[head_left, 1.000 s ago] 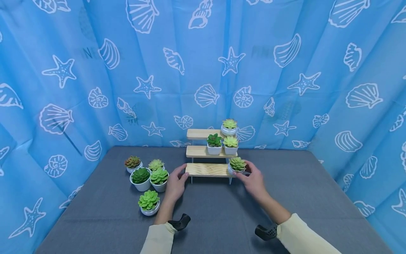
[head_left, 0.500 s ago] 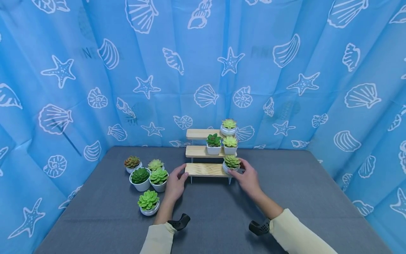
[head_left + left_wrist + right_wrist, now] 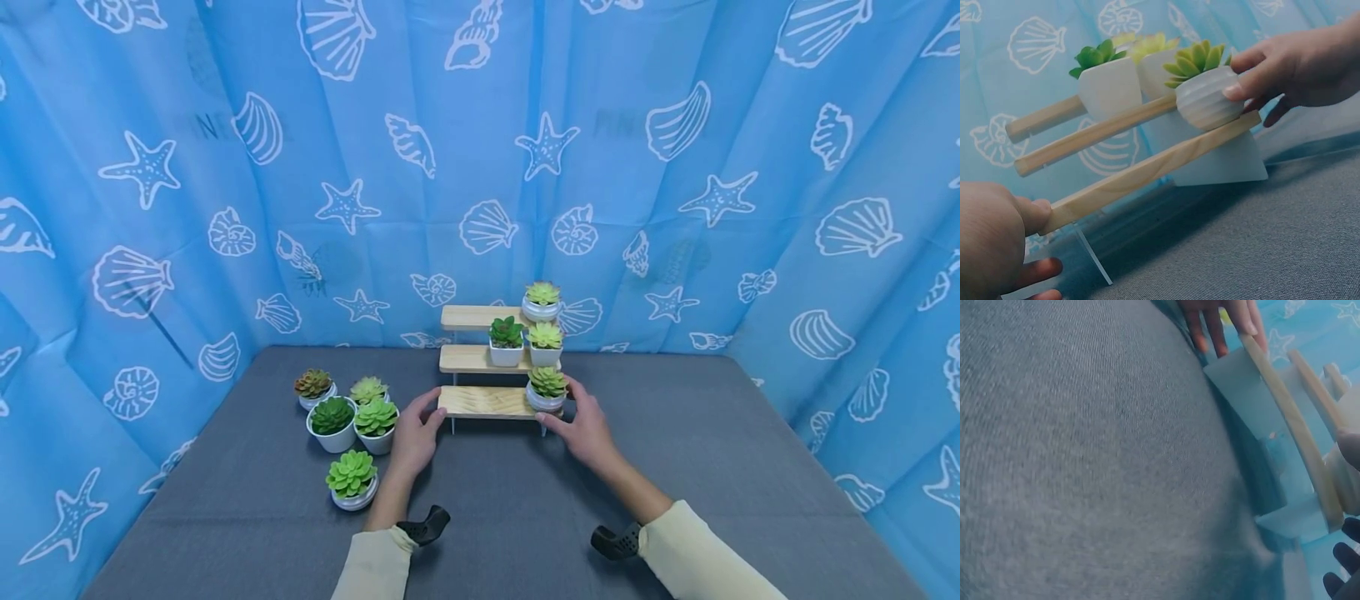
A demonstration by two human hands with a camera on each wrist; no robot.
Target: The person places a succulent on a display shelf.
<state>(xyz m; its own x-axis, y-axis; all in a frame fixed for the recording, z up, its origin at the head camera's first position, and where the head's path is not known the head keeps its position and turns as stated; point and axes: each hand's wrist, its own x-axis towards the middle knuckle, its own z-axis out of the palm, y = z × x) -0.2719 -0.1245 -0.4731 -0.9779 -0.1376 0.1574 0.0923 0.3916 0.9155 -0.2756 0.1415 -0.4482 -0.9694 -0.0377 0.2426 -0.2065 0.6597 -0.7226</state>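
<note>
A three-tier wooden plant stand (image 3: 483,401) stands at the table's back. My left hand (image 3: 414,435) pinches the left end of its lowest board; in the left wrist view a fingertip (image 3: 1040,212) lies against that end. On the board's right end sits a yellow-green succulent in a ribbed white pot (image 3: 546,398). My right hand (image 3: 588,429) holds this pot from the right, its thumb low at the front and a finger behind. A dark green succulent (image 3: 506,340) and a light green succulent (image 3: 545,342) share the middle board. Another succulent (image 3: 542,301) tops the upper board.
Left of my left hand several potted succulents stand on the grey cloth, among them a dark green one (image 3: 332,422), a reddish one (image 3: 313,386) and a bright green one (image 3: 352,477) nearest me. A blue shell-print curtain (image 3: 480,167) hangs behind the table.
My right hand has moved the ribbed pot a little left onto the lowest board, and its thumb has slid lower. My left hand has stayed on the board's left end.
</note>
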